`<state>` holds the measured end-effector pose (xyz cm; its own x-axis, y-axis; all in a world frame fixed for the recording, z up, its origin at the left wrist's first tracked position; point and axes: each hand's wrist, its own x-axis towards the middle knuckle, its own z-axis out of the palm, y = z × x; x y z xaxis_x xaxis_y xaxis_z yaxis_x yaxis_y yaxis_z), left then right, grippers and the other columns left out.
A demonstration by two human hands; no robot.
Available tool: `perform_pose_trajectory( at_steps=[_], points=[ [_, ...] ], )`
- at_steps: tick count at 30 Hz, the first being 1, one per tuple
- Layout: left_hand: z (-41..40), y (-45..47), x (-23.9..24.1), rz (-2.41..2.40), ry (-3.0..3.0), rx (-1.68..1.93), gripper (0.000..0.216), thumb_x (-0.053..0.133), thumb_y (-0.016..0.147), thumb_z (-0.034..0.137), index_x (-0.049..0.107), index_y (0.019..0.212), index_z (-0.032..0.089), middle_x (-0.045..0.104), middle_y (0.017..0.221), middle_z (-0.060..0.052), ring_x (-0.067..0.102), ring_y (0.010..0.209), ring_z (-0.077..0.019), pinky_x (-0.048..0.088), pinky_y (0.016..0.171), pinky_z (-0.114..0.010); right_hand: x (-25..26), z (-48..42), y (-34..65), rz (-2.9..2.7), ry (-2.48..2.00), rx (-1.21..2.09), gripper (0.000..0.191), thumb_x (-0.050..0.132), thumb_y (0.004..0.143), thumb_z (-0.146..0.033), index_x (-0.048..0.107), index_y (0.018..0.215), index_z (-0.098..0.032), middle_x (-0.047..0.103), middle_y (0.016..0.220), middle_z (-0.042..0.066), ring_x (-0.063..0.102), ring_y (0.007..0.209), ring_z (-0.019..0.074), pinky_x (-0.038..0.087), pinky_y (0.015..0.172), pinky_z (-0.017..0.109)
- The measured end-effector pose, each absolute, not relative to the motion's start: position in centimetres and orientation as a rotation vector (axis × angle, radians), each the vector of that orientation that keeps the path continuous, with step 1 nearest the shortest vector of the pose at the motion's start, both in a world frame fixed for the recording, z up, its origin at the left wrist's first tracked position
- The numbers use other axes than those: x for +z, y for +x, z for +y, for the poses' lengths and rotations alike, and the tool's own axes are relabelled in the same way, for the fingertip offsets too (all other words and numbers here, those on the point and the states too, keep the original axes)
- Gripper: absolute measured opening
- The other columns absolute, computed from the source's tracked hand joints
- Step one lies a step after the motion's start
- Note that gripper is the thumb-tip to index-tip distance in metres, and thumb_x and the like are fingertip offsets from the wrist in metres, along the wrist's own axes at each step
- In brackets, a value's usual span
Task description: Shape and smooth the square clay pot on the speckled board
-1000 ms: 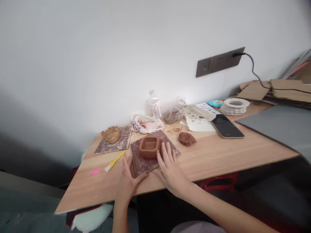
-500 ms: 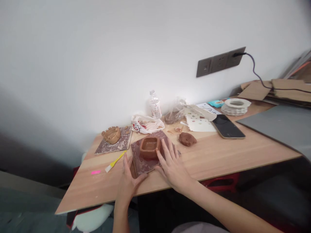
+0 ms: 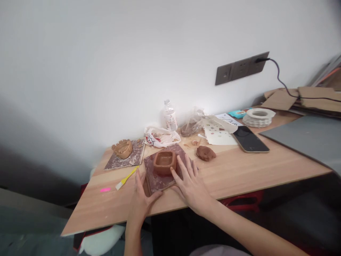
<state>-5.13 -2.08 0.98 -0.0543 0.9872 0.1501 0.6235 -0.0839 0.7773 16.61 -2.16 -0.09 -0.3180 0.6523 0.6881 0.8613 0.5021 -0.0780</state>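
A square brown clay bowl (image 3: 164,162) sits on a dark speckled tile (image 3: 160,179) near the front of the wooden table (image 3: 239,174). My left hand (image 3: 142,197) rests at the tile's near left corner, thumb along its front edge, fingers stretched out. My right hand (image 3: 189,181) lies flat on the tile's right part, fingers spread, fingertips beside the bowl's right wall. Neither hand holds anything.
A second tile (image 3: 125,159) with a tan scalloped clay bowl (image 3: 122,148) lies to the left. A yellow brush (image 3: 125,178) and pink strip (image 3: 104,190) lie in front of it. Behind: a clay lump (image 3: 205,153), plastic bags, a bottle (image 3: 169,116), phone (image 3: 249,138), tape roll (image 3: 258,117).
My right hand has slid slightly further onto the tile toward the bowl. The left hand and the tile have barely moved.
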Motion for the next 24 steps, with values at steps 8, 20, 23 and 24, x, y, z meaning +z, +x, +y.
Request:
perform_pose_trajectory(
  at_steps=[8,20,23,24],
  points=[
    [-2.0,-5.0,1.2,1.724,1.75,0.973,0.116,0.075,0.071,0.049,0.0,0.155,0.02,0.041,0.153,-0.02,0.031,0.147,-0.0329,0.03,0.118,-0.053,-0.5,-2.1,16.6,-2.058,-1.27,-0.402,0.052,0.062,0.091,-0.027,0.048,0.137,-0.006,0.008,0.16,0.031,0.0,0.147,0.0495,0.034,0.103,0.074],
    [-2.2,-4.9,1.6,1.719,1.722,0.96,0.117,0.075,0.071,0.049,0.0,0.155,0.02,0.041,0.153,-0.019,0.034,0.146,-0.0337,0.029,0.117,-0.055,-0.4,-2.6,16.4,-2.023,-1.211,-0.331,0.044,0.051,0.096,-0.028,0.052,0.132,-0.003,0.03,0.153,0.032,0.003,0.149,0.0447,0.04,0.102,0.067],
    [-2.2,-4.8,1.8,1.745,1.72,0.951,0.117,0.076,0.07,0.05,0.001,0.156,0.02,0.043,0.152,-0.019,0.035,0.145,-0.0347,0.031,0.116,-0.055,0.1,-1.3,18.5,-1.976,-1.202,-0.317,0.041,0.049,0.097,-0.029,0.055,0.131,-0.007,0.033,0.153,0.028,0.009,0.149,0.0424,0.04,0.104,0.064],
    [-2.2,-4.8,1.8,1.752,1.72,0.953,0.118,0.076,0.069,0.049,0.001,0.156,0.02,0.044,0.152,-0.019,0.035,0.145,-0.035,0.032,0.116,-0.055,0.2,-0.4,19.7,-1.958,-1.213,-0.313,0.04,0.048,0.097,-0.029,0.057,0.13,-0.009,0.036,0.152,0.026,0.014,0.149,0.0413,0.041,0.105,0.063]
  ],
)
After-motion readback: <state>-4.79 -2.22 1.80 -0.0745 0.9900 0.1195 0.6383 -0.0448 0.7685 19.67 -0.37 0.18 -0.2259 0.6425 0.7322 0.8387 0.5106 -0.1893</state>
